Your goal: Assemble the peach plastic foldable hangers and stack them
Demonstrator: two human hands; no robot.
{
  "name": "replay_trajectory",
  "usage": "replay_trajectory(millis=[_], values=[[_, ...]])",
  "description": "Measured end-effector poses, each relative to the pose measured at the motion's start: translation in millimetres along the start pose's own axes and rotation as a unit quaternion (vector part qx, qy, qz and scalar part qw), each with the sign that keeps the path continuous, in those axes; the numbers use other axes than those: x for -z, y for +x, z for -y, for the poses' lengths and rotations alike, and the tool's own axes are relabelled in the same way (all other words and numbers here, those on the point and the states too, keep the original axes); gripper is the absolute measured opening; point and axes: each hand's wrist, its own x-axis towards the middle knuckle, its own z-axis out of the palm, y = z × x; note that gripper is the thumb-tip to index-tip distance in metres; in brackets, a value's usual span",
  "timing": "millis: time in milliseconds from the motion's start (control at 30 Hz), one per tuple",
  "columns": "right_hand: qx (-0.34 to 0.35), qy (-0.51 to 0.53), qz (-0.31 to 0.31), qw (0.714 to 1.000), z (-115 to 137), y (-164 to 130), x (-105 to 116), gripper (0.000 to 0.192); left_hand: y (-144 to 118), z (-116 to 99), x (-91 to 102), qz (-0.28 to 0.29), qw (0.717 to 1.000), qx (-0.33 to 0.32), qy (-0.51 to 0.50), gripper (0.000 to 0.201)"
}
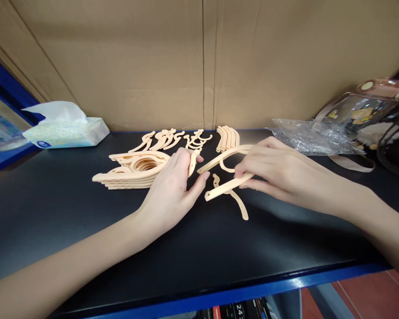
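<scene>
A black table (86,230) is bearing stacked peach hanger parts (133,170) at far left, sorted for reach. The right hand (279,173) is pinching a hanger arm (226,186) at centre; left hand (173,186) fingers are curling around a small curved piece (193,161), aligning them.
</scene>
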Motion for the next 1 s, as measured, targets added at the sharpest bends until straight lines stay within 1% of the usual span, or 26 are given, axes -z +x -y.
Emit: replay_trajectory(millis=[133,233,367,467,600,700,800,900,1000], values=[[-0.012,0.035,0.005,0.999,4,1,-2,0.022,0,5,-3.2,0.044,0.996,0.033,-0.065,0.009],[-0.019,0.054,0.007,0.998,4,2,-3,0.021,0,8,-5.0,0.059,0.994,0.049,-0.076,0.010],[-0.024,0.077,0.017,0.997,4,2,-5,0.020,1,9,-6.8,0.057,0.996,0.045,-0.058,0.011],[-0.035,0.087,0.020,0.995,3,1,-7,0.018,1,7,-6.5,0.068,0.996,0.043,-0.046,0.008],[-0.032,0.089,0.029,0.995,2,0,-11,0.019,1,7,-4.2,0.074,0.996,0.047,-0.035,0.005],[-0.025,0.078,0.045,0.996,3,1,-13,0.023,1,7,-3.0,0.059,0.997,0.040,-0.028,0.002],[-0.009,0.070,0.074,0.995,3,2,-15,0.029,1,7,-3.2,0.054,0.997,0.041,-0.029,0.005],[-0.007,0.099,0.086,0.991,4,3,-17,0.027,1,6,-3.8,0.060,0.997,0.042,-0.032,0.005],[-0.031,0.153,0.085,0.984,3,4,-17,0.023,1,5,-3.7,0.054,0.997,0.036,-0.041,0.008]])
